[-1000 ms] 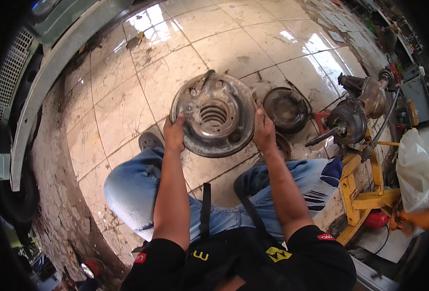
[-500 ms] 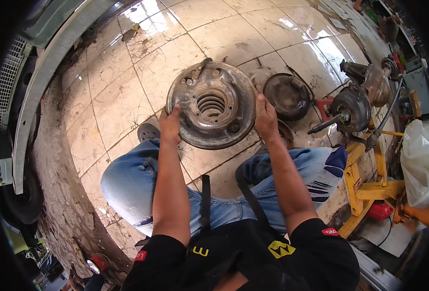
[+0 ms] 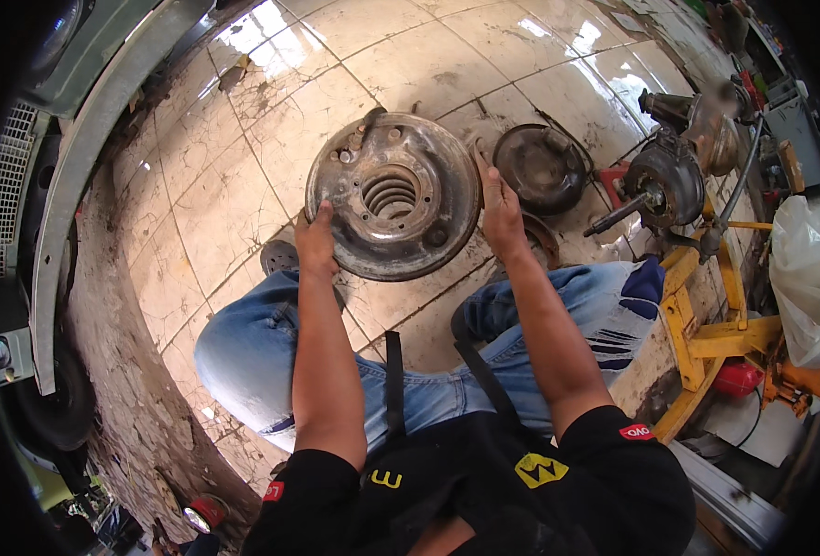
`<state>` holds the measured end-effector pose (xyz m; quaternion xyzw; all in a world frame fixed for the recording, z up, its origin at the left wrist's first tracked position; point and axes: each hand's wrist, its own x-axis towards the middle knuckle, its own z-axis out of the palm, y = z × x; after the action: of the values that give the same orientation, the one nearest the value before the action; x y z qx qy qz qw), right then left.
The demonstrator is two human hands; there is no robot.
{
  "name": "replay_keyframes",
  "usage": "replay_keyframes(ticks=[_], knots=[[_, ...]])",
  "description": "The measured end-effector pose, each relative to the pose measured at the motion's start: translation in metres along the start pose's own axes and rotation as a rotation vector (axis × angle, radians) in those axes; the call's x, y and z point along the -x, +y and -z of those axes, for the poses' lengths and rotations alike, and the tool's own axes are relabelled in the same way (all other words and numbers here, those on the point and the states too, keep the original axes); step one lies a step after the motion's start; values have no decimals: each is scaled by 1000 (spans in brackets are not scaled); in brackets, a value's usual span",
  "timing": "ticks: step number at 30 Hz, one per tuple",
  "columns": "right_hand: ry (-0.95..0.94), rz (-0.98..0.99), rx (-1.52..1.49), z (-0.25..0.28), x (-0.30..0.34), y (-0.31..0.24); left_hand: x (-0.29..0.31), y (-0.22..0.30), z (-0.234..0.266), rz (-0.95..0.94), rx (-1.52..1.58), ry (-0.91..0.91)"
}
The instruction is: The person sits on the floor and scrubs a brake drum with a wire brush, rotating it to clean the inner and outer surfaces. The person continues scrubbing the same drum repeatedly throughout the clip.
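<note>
A round, worn metal brake backing plate (image 3: pixel 345 222) is between my two hands, above the tiled floor in front of my knees. My left hand (image 3: pixel 315 243) grips its left edge, thumb on the upper face. Against the right edge is my right hand (image 3: pixel 503 218), its thumb raised by the rim and its fingers partly hidden. Coil-like rings (image 3: pixel 391 198) show through the plate's central hole. Several studs or bolt heads stand out near its upper left. Whether anything supports the plate from below is hidden.
Beyond my right hand a second dark round plate (image 3: pixel 538 169) lies on the floor. An axle assembly (image 3: pixel 656 185) sits on a yellow stand (image 3: pixel 683 338) at the right, near a white plastic bag (image 3: pixel 799 278). A vehicle's metal bumper (image 3: pixel 67 185) curves along the left.
The plate has shifted slightly left and toward me, with my left hand on it. My right hand has moved slightly left, its thumb now more raised. The view has also shifted a little.
</note>
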<state>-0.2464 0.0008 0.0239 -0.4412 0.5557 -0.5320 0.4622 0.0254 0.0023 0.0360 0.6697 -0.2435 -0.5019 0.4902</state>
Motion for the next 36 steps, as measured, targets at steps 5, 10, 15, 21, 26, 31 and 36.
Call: replay_keyframes(ticks=[5, 10, 15, 21, 26, 31, 36], knots=[[-36, -172, 88, 4, -6, 19, -13, -7, 5, 38, -28, 4], [-57, -153, 30, 1, 4, -3, -23, -24, 9, -57, 14, -21], [-29, 85, 54, -5, 6, -21, -12, -16, 4, -26, 84, 13], [-43, -76, 194, 5, -3, 2, -14, -12, 2, 6, 53, 15], [-100, -160, 155, 6, -8, 3, -14, -13, 4, -54, 53, -20], [-22, 79, 181, -1, 1, -11, -15, -15, 3, -22, 25, 4], [-58, 58, 166, -2, -1, -18, -13, -12, 4, 20, 126, 1]])
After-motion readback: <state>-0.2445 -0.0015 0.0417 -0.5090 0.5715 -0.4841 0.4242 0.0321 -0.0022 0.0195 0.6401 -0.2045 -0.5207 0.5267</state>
